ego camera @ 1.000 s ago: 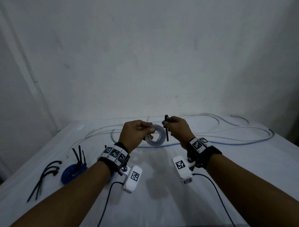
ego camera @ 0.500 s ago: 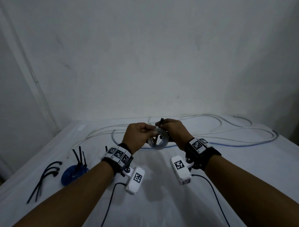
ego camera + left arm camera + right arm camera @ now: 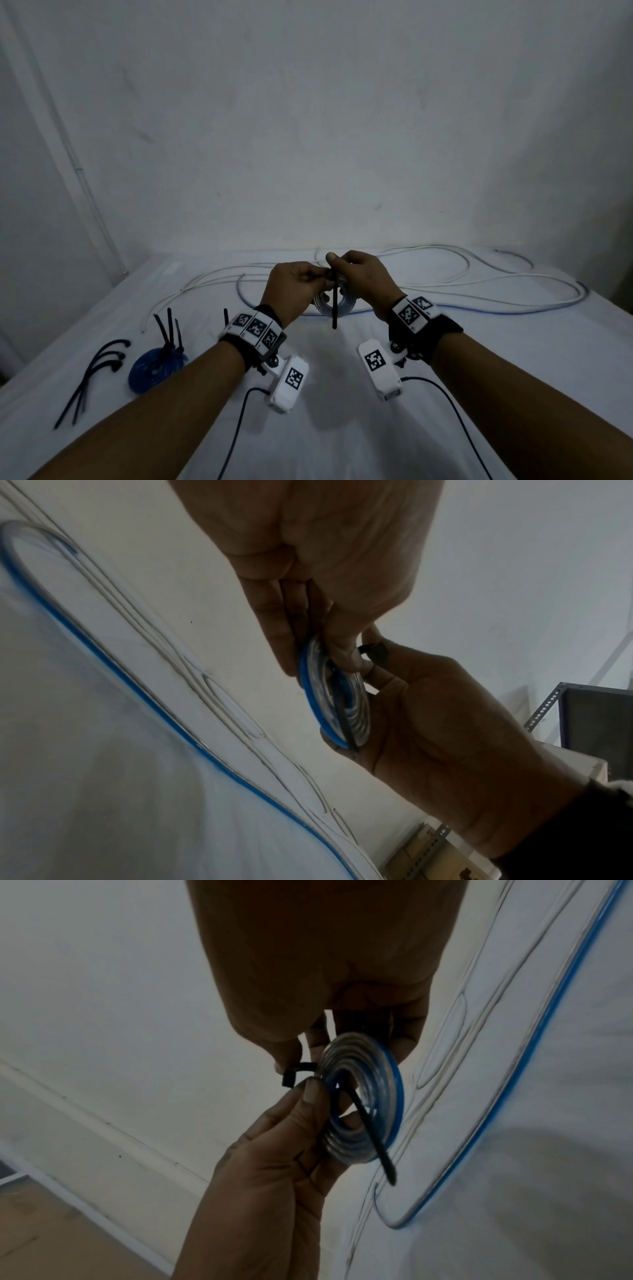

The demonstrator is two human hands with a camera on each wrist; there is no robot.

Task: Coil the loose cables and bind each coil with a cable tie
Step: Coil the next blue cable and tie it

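Head view: you look forward and down over both forearms, across the white table (image 3: 513, 377) to the wall behind; both hands sit mid-frame, at some distance.

Left wrist view: set under your left hand (image 3: 308, 547), very near, facing along the fingers toward your right hand (image 3: 445, 723); table and loose cables fill its left side.

Right wrist view: mirror case, under your right hand (image 3: 325, 961), very near, facing your left hand (image 3: 274, 1177); table on its right side.

Shared by all three: the small coil (image 3: 334, 303) (image 3: 337, 704) (image 3: 363, 1096), the black cable tie (image 3: 334, 308) (image 3: 373, 1137) across it, and the fingertips around them.
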